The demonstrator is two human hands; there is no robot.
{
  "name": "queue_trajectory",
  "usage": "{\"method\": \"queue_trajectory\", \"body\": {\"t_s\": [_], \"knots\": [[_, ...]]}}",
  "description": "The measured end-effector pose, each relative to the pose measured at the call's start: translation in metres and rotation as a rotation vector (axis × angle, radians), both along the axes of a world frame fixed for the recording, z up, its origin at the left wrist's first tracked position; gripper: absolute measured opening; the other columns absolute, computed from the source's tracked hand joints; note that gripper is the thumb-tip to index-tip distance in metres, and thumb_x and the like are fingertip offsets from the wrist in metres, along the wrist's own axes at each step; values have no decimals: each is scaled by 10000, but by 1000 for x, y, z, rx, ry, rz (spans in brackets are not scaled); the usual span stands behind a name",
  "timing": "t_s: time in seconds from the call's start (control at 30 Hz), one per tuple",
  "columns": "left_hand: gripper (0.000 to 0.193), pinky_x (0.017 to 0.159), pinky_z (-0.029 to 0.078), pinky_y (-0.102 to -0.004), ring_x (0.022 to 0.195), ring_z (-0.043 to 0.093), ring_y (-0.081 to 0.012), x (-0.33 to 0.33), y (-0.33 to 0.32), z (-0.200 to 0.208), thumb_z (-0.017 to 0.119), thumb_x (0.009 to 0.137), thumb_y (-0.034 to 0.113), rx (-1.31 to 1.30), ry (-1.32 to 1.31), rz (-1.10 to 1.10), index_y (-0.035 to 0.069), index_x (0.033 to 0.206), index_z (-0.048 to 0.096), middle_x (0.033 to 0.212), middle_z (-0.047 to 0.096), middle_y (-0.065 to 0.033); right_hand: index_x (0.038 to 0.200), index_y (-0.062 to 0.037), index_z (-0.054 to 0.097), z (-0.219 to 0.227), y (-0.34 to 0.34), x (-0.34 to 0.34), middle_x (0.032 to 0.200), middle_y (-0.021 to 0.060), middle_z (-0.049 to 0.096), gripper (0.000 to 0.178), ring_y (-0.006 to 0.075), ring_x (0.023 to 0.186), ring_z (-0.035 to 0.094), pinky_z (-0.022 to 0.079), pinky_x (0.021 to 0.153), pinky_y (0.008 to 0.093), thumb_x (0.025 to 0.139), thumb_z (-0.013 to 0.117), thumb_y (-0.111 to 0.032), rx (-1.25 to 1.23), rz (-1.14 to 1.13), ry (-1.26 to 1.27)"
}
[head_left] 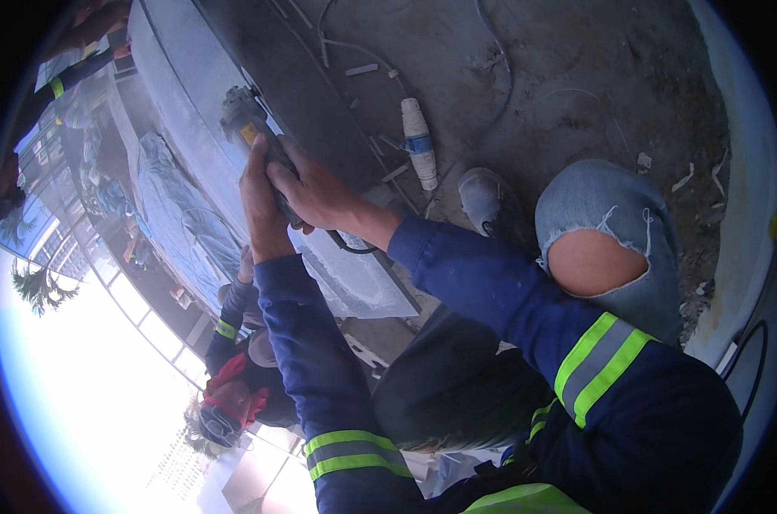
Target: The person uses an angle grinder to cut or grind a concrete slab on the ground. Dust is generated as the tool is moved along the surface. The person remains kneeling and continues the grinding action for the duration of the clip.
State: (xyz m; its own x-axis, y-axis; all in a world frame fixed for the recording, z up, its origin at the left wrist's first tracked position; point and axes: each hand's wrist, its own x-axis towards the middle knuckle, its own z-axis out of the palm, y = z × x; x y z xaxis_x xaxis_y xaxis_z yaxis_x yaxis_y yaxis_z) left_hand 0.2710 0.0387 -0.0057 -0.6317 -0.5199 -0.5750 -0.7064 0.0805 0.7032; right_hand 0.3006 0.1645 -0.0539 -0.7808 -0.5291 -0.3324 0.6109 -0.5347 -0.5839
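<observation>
An angle grinder (276,156) with a grey head lies across a long pale grey slab (202,94), near the slab's edge. My left hand (264,201) wraps round its body on the left side. From the right, my right hand (324,190) closes on the grinder too, with its fingers beside the left ones. A black cord (347,246) runs out of the tool's rear below my hands. The grinder's disc does not show clearly, and haze hangs around the head.
A white and blue cable connector (418,144) and loose cables lie on the dusty floor (577,94), with scattered scraps. A shoe (489,199) and a knee in ripped jeans (607,231) are at right. A co-worker in a cap (221,424) crouches lower left; blue sheeting (178,201) lies beyond the slab.
</observation>
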Motion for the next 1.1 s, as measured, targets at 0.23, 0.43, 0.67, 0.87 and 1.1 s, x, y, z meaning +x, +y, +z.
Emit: {"method": "queue_trajectory", "body": {"t_s": [0.23, 0.43, 0.67, 0.87, 1.1], "knots": [[525, 707, 572, -365, 770, 688, -199, 3, -5, -2, 675, 1105, 489, -48, -6, -45, -31, 1166, 715, 958, 714, -107, 1673, -60, 342, -1, -7, 5, 996, 190, 726, 612, 203, 568, 701, 556, 429, 328, 1177, 465, -397, 32, -17, 9], [535, 700, 574, -373, 777, 691, -207, -5, -8, -5, 666, 1107, 498, -9, 1, -32, -30, 1175, 711, 958, 710, -108, 1655, -49, 349, -7, -12, -6, 996, 209, 720, 605, 241, 591, 722, 594, 445, 350, 1165, 471, -383, -30, 20, -13], [519, 707, 575, -387, 800, 695, -217, 0, -2, -2, 667, 1108, 485, -40, -13, 5, -28, 1174, 711, 963, 711, -112, 1596, -51, 403, 3, 7, -4, 944, 163, 694, 530, 204, 553, 691, 560, 415, 336, 1169, 456, -361, -9, 54, 20], [515, 680, 567, -375, 768, 688, -207, 9, 0, -1, 670, 1104, 488, -27, 13, -19, -23, 1145, 716, 951, 710, -115, 1637, -50, 361, 5, 9, 9, 984, 183, 701, 578, 216, 569, 706, 576, 425, 335, 1174, 457, -382, -12, -13, 21], [543, 661, 576, -390, 756, 700, -231, 0, -6, -4, 660, 1106, 502, -10, -25, -13, -31, 1202, 694, 945, 711, -128, 1669, -64, 324, -7, -10, -1, 1022, 196, 697, 609, 213, 577, 710, 589, 431, 325, 1175, 460, -393, -15, 33, 11]]}}
